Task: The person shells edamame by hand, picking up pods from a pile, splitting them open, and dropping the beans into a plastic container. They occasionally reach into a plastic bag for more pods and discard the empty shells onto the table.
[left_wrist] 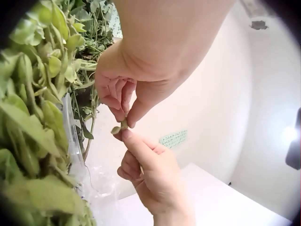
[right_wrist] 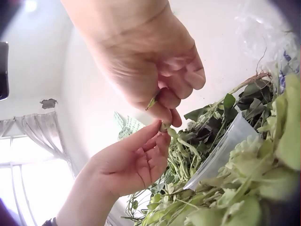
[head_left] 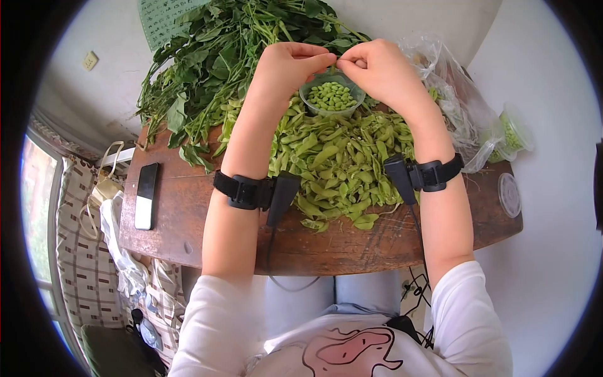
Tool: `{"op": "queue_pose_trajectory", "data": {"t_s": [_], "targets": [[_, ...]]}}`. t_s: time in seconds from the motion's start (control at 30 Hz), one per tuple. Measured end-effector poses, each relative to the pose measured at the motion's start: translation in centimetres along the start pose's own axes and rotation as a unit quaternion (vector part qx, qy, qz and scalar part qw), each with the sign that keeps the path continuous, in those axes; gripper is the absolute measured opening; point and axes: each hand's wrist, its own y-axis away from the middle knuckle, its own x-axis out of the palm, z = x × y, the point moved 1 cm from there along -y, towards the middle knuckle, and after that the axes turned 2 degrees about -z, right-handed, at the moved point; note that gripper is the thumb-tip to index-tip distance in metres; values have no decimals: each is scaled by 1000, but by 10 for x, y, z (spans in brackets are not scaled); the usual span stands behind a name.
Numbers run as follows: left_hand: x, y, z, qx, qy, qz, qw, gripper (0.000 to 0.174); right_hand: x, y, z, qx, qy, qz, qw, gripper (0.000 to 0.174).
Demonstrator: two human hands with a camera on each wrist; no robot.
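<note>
Above a clear plastic bowl [head_left: 359, 104] of shelled green soybeans [head_left: 331, 96], both hands meet fingertip to fingertip. My left hand [head_left: 287, 66] pinches a green soybean pod [left_wrist: 124, 124] between thumb and fingers. From the other side, the thumb and forefinger of my right hand [head_left: 379, 66] pinch the same pod, mostly hidden by the fingertips. A small green scrap [right_wrist: 153, 101] sticks out by the right hand's curled fingers in the right wrist view. Below the hands and around the bowl lies a wide heap of soybean pods [head_left: 339, 157].
Leafy cut stems [head_left: 207, 69] pile up at the back left. A phone [head_left: 147, 195] lies on the wooden table [head_left: 182, 220] at left. At right are a crumpled plastic bag [head_left: 461, 119], a tub of green beans [head_left: 515, 133] and a round lid [head_left: 509, 195].
</note>
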Motion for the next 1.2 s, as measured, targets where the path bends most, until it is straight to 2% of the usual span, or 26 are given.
{"op": "queue_pose_trajectory", "data": {"t_s": [0.1, 0.3, 0.37, 0.43, 0.5, 0.57, 0.6, 0.67, 0.73, 0.8, 0.83, 0.93, 1.0, 1.13, 1.2], "targets": [[3, 2, 0, 9, 17, -10, 1000, 42, 1, -1, 4, 14, 45, -4, 999, 21], [2, 0, 2, 110, -3, -4, 994, 40, 3, -2, 4, 8, 47, -17, 999, 20], [2, -1, 3, 131, -69, -8, 989, 40, 4, -1, 2, -1, 39, -22, 999, 21], [3, -3, 8, 133, -71, -19, 988, 37, -1, 0, 3, -7, 30, -28, 999, 21], [2, -4, 10, 136, -74, -28, 988, 35, -12, 2, 2, 23, 61, -23, 998, 22], [1, -5, 11, 133, -154, 44, 978, 38, -24, 1, -8, 32, 65, -35, 997, 23], [3, -4, 9, 135, -151, 43, 978, 38, -30, 0, -10, 40, 68, -47, 996, 24], [10, 1, 5, 116, -228, 33, 966, 42, -35, 0, -12, 52, 72, -48, 995, 27], [14, 8, -5, 97, -200, 44, 974, 48, -32, 1, -9, 44, 51, -62, 996, 28], [17, 10, -8, 55, -40, 60, 996, 46, -27, 0, -5, 42, 13, -43, 998, 28], [16, 9, -7, 56, -41, 60, 996, 46, -24, 0, -2, 41, -24, -23, 999, 27], [15, 5, -4, 50, 14, 83, 995, 43, -20, 2, 5, 29, -38, -42, 998, 26], [14, 4, -4, 24, -5, 66, 998, 35, -22, 1, 3, 34, -29, -41, 998, 26], [7, 5, -3, 25, -79, 62, 995, 38, -41, 4, -8, 24, 19, -74, 997, 26], [3, 5, 3, 84, -211, 8, 974, 38, -56, 8, -21, 59, 15, -48, 997, 24]]}}
